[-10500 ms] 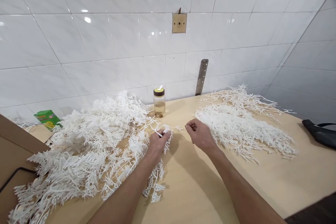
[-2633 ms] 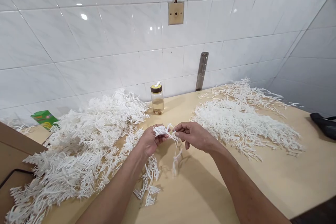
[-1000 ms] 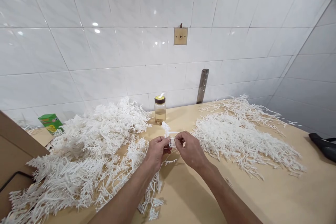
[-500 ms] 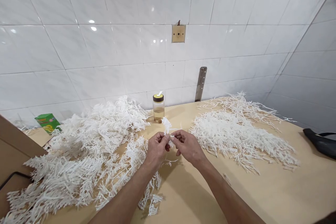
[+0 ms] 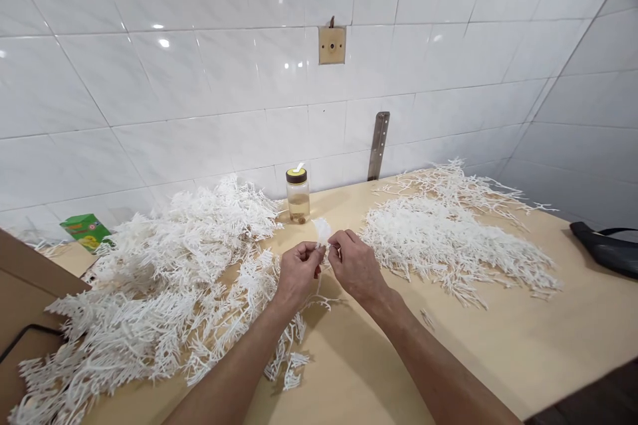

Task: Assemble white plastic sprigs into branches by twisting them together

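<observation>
Over the middle of the table, my left hand pinches a small white branched plastic piece, whose fan-like top sticks up past the fingertips. My right hand is closed at the same piece, its thumb and fingers right beside the left fingertips. What exactly lies between the right fingers is too small to make out. A thin white strand shows below the hands. To the left spreads a large heap of white branched plastic pieces. On the right lies a flatter pile of thin white plastic sprigs.
Behind my hands stands a clear jar with a dark-rimmed yellow lid. A green box and a brown carton are at the left. A metal strip leans on the tiled wall; a black pouch lies far right.
The whole view has shifted slightly, with the scene now higher in the picture. My right hand has turned and its fingers curl more tightly at the white piece.
</observation>
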{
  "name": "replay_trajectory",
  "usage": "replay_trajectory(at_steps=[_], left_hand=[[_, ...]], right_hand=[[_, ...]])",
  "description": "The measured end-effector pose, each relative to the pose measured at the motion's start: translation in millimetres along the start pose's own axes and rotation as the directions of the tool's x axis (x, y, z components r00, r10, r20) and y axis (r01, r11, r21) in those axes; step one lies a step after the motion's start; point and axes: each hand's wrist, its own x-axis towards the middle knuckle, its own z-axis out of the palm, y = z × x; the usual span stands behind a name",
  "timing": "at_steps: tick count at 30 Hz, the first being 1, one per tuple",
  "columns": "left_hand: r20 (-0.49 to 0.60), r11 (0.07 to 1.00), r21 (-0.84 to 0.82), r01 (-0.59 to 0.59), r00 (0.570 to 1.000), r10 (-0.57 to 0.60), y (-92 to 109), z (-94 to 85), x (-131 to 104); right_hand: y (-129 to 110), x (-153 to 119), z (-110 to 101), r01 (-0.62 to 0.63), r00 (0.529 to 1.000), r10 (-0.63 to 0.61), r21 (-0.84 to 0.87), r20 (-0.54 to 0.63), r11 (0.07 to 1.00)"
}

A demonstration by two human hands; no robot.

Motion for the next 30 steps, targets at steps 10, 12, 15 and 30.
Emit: replay_trajectory(at_steps=[10, 12, 15, 30], left_hand=[[0.001, 0.984, 0.166, -0.059, 0.998, 0.060, -2, -6.8, 1], [-0.007, 0.994, 0.103, -0.021, 1.000, 0.022, -4, -5.9, 1], [0.030, 0.992, -0.077, 0.096, 0.995, -0.094, -5, -3.8, 3], [0.134, 0.950, -0.152, 0.274, 0.958, -0.255, 1, -0.4, -1]], right_hand=[[-5, 7, -13, -0.444, 0.879, 0.354, 0.278, 0.318, 0.852], [-3, 8, -16, -0.459, 0.866, 0.353, 0.285, 0.353, 0.842], [0, 8, -19, -0.425, 0.879, 0.319, 0.281, 0.354, 0.860], [6, 7, -15, -0.161, 0.961, 0.141, 0.067, 0.237, 0.985]])
